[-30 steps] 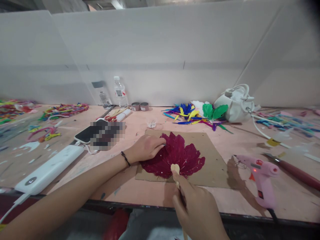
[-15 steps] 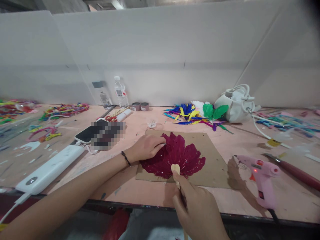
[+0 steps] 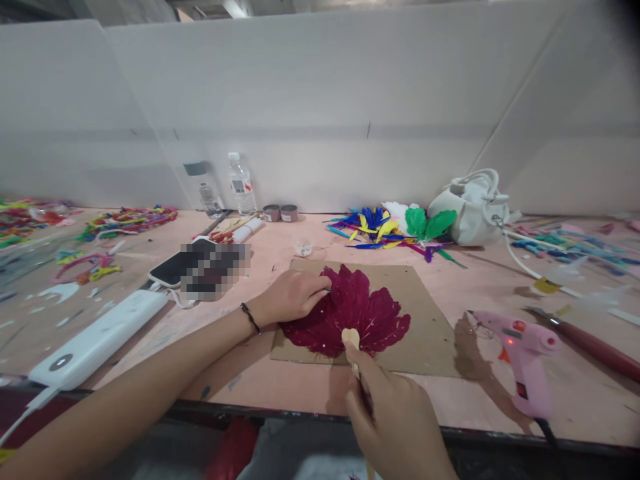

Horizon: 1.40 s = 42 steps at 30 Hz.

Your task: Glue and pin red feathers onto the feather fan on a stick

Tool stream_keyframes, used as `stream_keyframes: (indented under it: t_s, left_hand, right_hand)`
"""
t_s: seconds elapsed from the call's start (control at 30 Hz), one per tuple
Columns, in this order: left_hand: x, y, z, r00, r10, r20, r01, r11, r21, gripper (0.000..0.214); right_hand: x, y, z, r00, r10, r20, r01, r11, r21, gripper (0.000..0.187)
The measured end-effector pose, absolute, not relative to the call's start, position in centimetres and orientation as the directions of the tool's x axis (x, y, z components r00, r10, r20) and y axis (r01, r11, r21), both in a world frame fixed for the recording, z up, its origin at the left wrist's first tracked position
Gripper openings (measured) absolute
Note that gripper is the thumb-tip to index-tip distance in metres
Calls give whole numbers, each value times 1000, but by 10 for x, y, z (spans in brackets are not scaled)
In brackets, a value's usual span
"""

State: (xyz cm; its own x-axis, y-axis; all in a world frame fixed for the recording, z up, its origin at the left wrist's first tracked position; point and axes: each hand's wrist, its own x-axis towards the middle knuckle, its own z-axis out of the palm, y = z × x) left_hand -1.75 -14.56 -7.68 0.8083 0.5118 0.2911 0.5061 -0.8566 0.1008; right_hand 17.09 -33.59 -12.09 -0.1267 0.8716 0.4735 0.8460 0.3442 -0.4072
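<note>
A fan of dark red feathers point(image 3: 350, 313) lies on a brown cardboard sheet point(image 3: 425, 313) near the table's front edge. My left hand point(image 3: 290, 295) rests on the fan's left side, fingers curled and pinching the feathers' edge. My right hand point(image 3: 395, 420) is closed round the fan's pale wooden stick point(image 3: 353, 343), whose rounded tip sits at the base of the feathers. The stick's lower part is hidden behind my fingers.
A pink glue gun point(image 3: 523, 357) stands right of the cardboard, a red-handled tool point(image 3: 595, 347) beyond it. Loose coloured feathers point(image 3: 390, 230) and a white bag point(image 3: 473, 207) lie behind. A phone point(image 3: 175, 267), white power bank point(image 3: 95, 343) and two bottles point(image 3: 240, 183) are to the left.
</note>
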Motion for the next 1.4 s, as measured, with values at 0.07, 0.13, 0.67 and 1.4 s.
stream_keyframes:
  t_s: [0.07,0.13,0.67,1.4]
  left_hand:
    - [-18,-146,-77,813,505,291,499,-861,100,25]
    - [-18,-145,-78,809,503,304,493,-862,115,26]
    - [-30,-99,-40,371,693,618,661,-665,349,18]
    - [6,1,-26,451,888,88,885,-433,-172,38]
  right_hand:
    - [171,-336,-122,-126,872,473,847,342,-406,56]
    - [171,-336,-123,-126,872,473,851,341,-400,57]
    - [172,-335,-122,-115,935,335,849,267,-455,62]
    - [166,-328,-126,-82,918,387,835,275,-477,45]
